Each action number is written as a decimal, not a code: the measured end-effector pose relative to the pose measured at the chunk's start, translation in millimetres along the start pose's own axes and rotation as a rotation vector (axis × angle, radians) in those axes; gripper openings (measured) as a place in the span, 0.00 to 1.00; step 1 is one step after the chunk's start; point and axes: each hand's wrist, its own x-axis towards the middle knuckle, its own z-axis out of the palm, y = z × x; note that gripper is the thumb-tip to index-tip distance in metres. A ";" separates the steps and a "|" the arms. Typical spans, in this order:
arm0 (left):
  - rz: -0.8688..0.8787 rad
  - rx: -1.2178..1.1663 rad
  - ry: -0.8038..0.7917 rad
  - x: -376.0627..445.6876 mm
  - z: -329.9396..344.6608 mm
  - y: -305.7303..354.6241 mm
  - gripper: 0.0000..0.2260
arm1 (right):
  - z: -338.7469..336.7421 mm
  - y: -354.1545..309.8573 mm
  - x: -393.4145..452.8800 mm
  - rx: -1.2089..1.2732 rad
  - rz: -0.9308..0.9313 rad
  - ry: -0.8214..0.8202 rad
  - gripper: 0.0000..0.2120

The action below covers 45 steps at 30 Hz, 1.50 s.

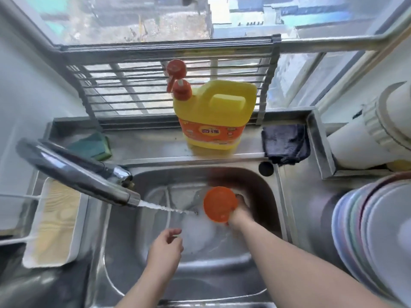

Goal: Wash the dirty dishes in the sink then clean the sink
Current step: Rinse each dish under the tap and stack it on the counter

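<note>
- Sink [262, 192] basin holds suds and running water from the tap [89, 183]; you have yet to clean it, I judge.
- Stacked plates [373, 236] on the bench at your right look washed already.
- Orange cup [220, 204] sits low in the basin, your right hand [241, 213] with its fingers wrapped round it; rinsing seems in progress.
- Your left hand [165, 245] hangs beside the stream, fingers loosely curled, holding nothing.
</note>
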 end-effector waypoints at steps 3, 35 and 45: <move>0.032 0.004 -0.024 2.1 6.6 4.5 0.11 | -2.1 -9.6 -2.6 0.245 0.128 -0.009 0.08; 0.046 -0.458 -0.116 -130.7 -64.2 115.8 0.15 | -50.9 -88.9 -208.3 0.856 0.077 -0.591 0.16; 0.155 -0.444 -0.023 -125.3 -81.6 99.8 0.14 | -30.4 -100.7 -231.8 0.965 0.157 -0.615 0.11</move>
